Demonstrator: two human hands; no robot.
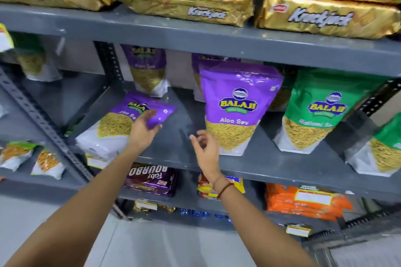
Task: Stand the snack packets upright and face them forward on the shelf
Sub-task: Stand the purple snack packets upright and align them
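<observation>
Grey shelf [271,158]: purple packet [118,124] lying, left hand [143,125] pinching it; right hand [206,147] relaxed, empty.

Grocery shop. Grey slotted-steel shelving [152,28] stocked in multiples of one brand: gold Krackjack packs [186,4] well above the fingers [145,117], Balaji snack pouches [236,104] level with and beside them, biscuit packs [149,180] on the tier below. Price labels [298,230] on shelf edges.

Grey shelf [186,136] with snack packets [236,110]
</observation>
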